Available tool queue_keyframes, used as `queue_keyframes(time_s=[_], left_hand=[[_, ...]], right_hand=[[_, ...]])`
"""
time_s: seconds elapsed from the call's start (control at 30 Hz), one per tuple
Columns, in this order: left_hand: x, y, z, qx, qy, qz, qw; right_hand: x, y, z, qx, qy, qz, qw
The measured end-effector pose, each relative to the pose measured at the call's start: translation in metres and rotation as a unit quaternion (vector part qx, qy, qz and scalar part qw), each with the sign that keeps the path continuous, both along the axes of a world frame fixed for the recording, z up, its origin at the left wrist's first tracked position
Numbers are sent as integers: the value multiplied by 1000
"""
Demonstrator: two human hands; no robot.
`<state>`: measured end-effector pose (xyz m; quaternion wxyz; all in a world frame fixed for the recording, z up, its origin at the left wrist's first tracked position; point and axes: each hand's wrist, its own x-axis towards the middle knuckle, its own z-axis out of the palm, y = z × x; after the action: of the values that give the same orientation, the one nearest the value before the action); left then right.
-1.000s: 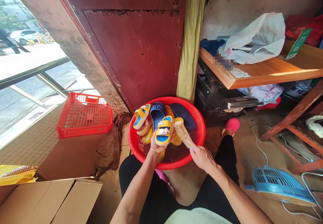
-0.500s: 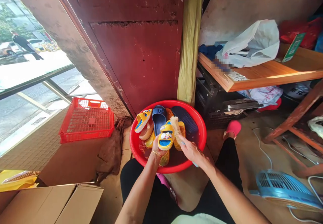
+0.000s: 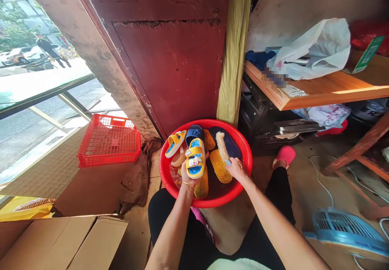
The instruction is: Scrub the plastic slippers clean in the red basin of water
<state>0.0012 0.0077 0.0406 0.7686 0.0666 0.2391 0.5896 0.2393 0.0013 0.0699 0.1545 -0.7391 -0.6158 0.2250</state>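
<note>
My left hand (image 3: 185,175) is closed on a yellow sandal (image 3: 195,158) with a blue insole and a cartoon figure on its strap, held above a red basin (image 3: 246,150). In my right hand (image 3: 237,168) is a scrub brush (image 3: 223,146) with pale bristles, apart from the sandal and over the basin's right side. Several slippers lie in the basin: a similar yellow sandal (image 3: 175,143) at the left, a dark blue slipper (image 3: 194,132) at the back, another dark blue one (image 3: 232,144) at the right, and a yellow one (image 3: 220,166) sole up. Dark water shows between them.
Left of the basin are a red plastic crate (image 3: 109,142), a brown cloth (image 3: 139,185) and an open cardboard box (image 3: 63,241). A blue fan (image 3: 349,229) and a wooden table (image 3: 328,89) with a white bag (image 3: 316,51) stand at the right. A maroon door (image 3: 173,71) is behind.
The brush has come off the sandal and moved right with my right hand. My left hand has turned the sandal, so more of its insole shows. The view has shifted slightly.
</note>
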Motion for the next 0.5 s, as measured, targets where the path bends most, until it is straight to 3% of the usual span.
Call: queue_keyframes(time_s=[0.1,0.3,0.5], left_hand=[[1,2,2,-64,-31,84,994],[5,3,4,-79,-53,78,992],[8,7,4,-70,-61,85,992]], right_hand=[[-10,5,-15,-28,9,-3,1000],[-21,7,-39,-68,76,-5,995],[-15,14,-45,-83,126,-20,988]])
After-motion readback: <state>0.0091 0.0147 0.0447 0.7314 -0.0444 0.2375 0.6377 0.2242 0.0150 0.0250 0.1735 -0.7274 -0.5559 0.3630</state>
